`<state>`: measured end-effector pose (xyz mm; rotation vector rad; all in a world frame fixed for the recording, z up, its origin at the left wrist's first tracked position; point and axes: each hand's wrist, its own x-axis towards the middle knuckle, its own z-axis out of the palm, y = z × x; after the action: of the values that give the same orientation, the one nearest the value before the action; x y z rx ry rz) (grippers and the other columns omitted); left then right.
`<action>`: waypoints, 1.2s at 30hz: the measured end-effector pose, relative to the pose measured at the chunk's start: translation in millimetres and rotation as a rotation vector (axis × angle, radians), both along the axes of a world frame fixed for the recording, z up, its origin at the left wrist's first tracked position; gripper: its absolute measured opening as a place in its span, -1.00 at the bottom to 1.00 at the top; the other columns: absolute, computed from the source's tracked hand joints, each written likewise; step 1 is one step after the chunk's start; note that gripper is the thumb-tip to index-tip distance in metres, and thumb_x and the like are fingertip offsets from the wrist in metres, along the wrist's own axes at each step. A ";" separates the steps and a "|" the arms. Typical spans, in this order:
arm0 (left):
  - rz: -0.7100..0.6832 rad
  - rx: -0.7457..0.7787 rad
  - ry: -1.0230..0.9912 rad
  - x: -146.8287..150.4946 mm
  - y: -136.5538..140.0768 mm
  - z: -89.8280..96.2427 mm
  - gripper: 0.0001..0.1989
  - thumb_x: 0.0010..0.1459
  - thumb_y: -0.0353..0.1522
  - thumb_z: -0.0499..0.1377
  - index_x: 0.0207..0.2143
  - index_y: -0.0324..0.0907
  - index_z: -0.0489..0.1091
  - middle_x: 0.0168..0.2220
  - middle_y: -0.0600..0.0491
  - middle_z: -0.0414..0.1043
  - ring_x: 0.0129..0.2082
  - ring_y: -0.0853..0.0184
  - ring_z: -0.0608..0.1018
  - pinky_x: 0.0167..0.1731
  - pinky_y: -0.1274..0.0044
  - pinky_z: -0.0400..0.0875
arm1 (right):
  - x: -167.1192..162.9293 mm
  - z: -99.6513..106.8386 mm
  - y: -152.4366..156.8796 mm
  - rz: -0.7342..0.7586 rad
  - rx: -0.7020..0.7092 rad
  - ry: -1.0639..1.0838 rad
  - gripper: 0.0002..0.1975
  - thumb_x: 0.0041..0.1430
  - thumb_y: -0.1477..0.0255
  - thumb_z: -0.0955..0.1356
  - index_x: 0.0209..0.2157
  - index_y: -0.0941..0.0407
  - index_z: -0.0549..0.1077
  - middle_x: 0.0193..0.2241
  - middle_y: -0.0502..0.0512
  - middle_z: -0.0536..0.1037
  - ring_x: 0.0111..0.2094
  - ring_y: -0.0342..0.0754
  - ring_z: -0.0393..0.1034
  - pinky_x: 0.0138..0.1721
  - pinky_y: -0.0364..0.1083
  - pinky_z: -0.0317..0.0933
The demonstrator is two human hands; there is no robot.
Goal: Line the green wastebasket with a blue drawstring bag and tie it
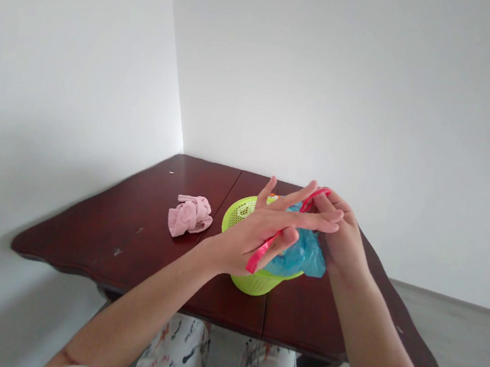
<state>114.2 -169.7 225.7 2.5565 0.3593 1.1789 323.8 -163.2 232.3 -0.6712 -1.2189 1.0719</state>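
Note:
A light-green perforated basket (255, 285) stands on the table with a crumpled blue plastic bag (308, 255) bunched in and over its right side. My left hand (252, 232) is above the basket, its fingers stretched out and spread. A red drawstring (257, 258) passes across the left hand beside the thumb and up toward the other hand. At the bag's right side, my right hand (346, 239) has its fingers closed on the upper part of that red strip. The bag's join with the strip is partly hidden behind my fingers.
A folded pink cloth (190, 216) lies on the dark red-brown wooden table (129, 240), left of the basket. White walls (330, 86) meet behind the table's far corner. Grey floor (441, 336) shows at the right, and my patterned trousers (179, 355) below the front edge.

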 end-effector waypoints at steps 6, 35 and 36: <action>-0.079 -0.154 -0.224 -14.0 -3.1 -22.5 -0.41 0.80 -0.05 -0.13 0.01 0.00 0.68 -0.19 0.00 0.83 0.51 0.08 0.61 0.75 -0.04 -0.22 | 36.8 0.3 16.5 -0.113 0.055 0.202 -0.51 0.27 0.07 0.71 -0.42 0.05 0.51 -0.49 -0.08 0.44 -0.54 -0.19 0.27 -0.53 -0.17 0.29; 0.203 -0.239 -0.278 -71.1 -28.6 -6.6 -0.55 0.64 -0.16 0.31 -0.36 -0.12 0.68 0.02 -0.10 0.67 -0.02 0.22 0.66 0.00 0.40 0.53 | 27.8 -19.5 -20.6 0.153 0.013 -0.173 -0.62 0.59 0.06 0.45 0.21 -0.05 0.73 0.27 0.22 0.77 -0.08 0.09 0.78 -0.18 0.02 0.69; 0.097 -0.300 -0.355 -67.1 -26.2 -9.9 -0.53 0.67 -0.14 0.27 -0.34 -0.12 0.68 0.01 -0.12 0.69 -0.02 0.20 0.68 0.02 0.37 0.56 | 23.1 -23.4 -19.5 0.143 0.020 -0.198 -0.62 0.60 0.05 0.45 0.21 -0.05 0.73 0.26 0.22 0.78 -0.05 0.09 0.77 -0.16 0.01 0.69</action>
<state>47.1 -195.9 215.8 2.0488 0.5323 1.4589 346.8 -182.7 208.9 -0.6955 -1.4647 1.1300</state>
